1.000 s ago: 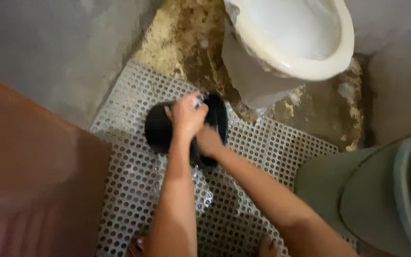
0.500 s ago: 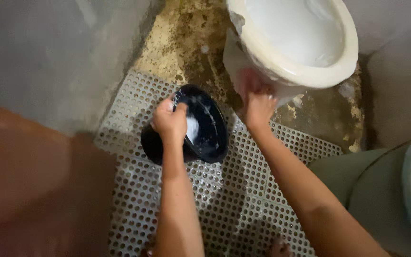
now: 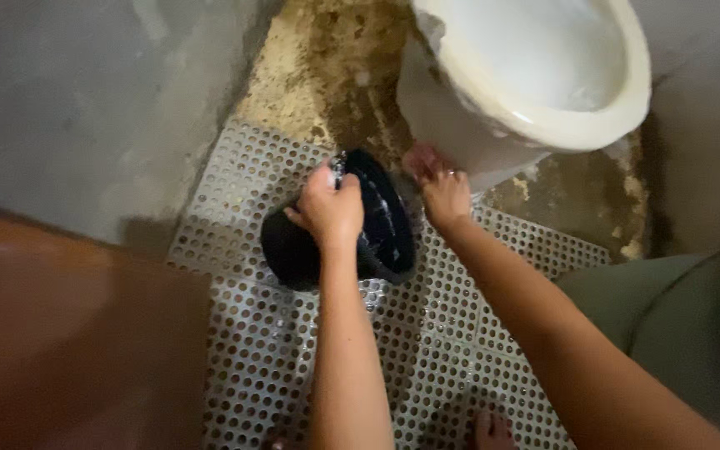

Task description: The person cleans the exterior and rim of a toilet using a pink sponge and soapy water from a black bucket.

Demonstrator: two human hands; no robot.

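My left hand [image 3: 329,208] grips the rim of a wet black bowl [image 3: 381,218], which is tilted on its edge over a white perforated floor mat [image 3: 252,179]. Something pale shows under the fingers; I cannot tell what it is. My right hand [image 3: 441,185] is beside the bowl, fingers spread, touching the lower outside of a white toilet bowl [image 3: 535,75]. It holds nothing.
The stained concrete floor [image 3: 318,67] lies around the toilet base. A grey wall [image 3: 85,108] is on the left and a brown surface [image 3: 68,333] at the lower left. A grey-green container [image 3: 677,317] stands at the lower right. My toes [image 3: 489,429] show on the mat.
A second ago both hands were on the black bowl. My right hand then left it and moved to the toilet's side; my left hand keeps holding the tilted bowl.
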